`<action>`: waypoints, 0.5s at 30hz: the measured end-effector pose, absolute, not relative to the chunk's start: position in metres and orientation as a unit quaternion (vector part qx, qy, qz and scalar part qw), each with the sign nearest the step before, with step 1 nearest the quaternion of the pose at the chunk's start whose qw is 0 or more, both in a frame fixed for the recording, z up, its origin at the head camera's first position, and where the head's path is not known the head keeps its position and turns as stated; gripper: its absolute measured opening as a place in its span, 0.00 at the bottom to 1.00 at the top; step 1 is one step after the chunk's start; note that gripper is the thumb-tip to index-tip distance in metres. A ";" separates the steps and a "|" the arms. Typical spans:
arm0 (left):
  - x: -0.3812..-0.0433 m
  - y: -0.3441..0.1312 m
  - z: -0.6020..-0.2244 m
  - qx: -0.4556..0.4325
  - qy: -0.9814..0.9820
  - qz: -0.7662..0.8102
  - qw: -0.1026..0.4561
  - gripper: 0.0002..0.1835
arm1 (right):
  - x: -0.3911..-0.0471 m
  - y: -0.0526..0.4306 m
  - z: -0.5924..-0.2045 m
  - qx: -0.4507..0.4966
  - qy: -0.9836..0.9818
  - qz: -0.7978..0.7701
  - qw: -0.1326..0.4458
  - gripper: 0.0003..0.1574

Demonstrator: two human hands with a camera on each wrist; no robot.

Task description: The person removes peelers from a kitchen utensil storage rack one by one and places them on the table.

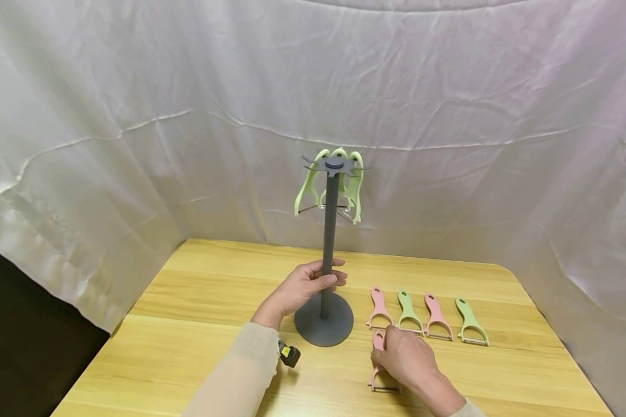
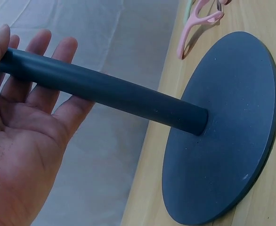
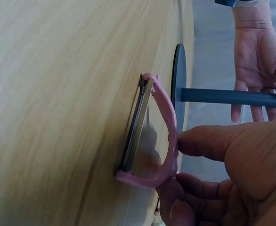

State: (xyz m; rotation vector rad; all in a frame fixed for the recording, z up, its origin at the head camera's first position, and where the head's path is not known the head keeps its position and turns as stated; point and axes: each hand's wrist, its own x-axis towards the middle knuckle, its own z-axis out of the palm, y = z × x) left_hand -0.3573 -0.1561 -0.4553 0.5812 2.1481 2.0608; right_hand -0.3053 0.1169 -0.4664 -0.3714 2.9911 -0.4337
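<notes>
A dark grey stand (image 1: 331, 231) with a round base (image 2: 241, 117) rises upright from the table. My left hand (image 1: 298, 286) holds its pole loosely low down, thumb in front and fingers behind. Three green peelers (image 1: 356, 188) hang from the hooks at the top. To the right, my right hand (image 1: 411, 356) pinches a pink peeler (image 3: 170, 117) between thumb and fingers at the neck, its blade end towards me. In the right wrist view the blade is close to the table; whether it touches is hard to tell.
Beyond the right hand lies a row of two pink peelers (image 1: 435, 315) and two green peelers (image 1: 468, 318), handles pointing away. The wooden table (image 1: 188, 336) ends at a pale curtain (image 1: 240, 191) behind. A small black device (image 1: 289, 354) is at my left wrist.
</notes>
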 end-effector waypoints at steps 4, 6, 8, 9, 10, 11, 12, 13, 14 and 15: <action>-0.357 -0.155 -0.455 0.193 0.705 0.681 0.044 0.23 | -0.305 0.117 -0.466 -0.120 0.982 -0.139 0.050 0.17; -0.357 -0.154 -0.455 0.196 0.704 0.681 0.040 0.23 | -0.306 0.117 -0.466 -0.119 0.982 -0.138 0.052 0.17; -0.357 -0.154 -0.454 0.200 0.703 0.681 0.039 0.22 | -0.306 0.117 -0.467 -0.119 0.982 -0.139 0.053 0.17; -0.356 -0.155 -0.453 0.203 0.702 0.682 0.039 0.22 | -0.306 0.117 -0.467 -0.118 0.982 -0.139 0.053 0.17; -0.356 -0.155 -0.453 0.205 0.700 0.683 0.041 0.22 | -0.307 0.117 -0.467 -0.119 0.982 -0.139 0.053 0.17; -0.356 -0.155 -0.452 0.208 0.698 0.684 0.042 0.22 | -0.307 0.117 -0.467 -0.120 0.982 -0.138 0.054 0.17; -0.356 -0.155 -0.452 0.211 0.695 0.686 0.045 0.22 | -0.307 0.117 -0.467 -0.119 0.982 -0.138 0.054 0.17; -0.356 -0.155 -0.452 0.213 0.692 0.688 0.047 0.22 | -0.307 0.117 -0.467 -0.119 0.982 -0.138 0.054 0.16; -0.356 -0.155 -0.452 0.215 0.690 0.690 0.051 0.22 | -0.307 0.117 -0.467 -0.120 0.982 -0.138 0.054 0.16; -0.356 -0.156 -0.451 0.217 0.688 0.690 0.054 0.22 | -0.307 0.117 -0.467 -0.121 0.981 -0.139 0.054 0.16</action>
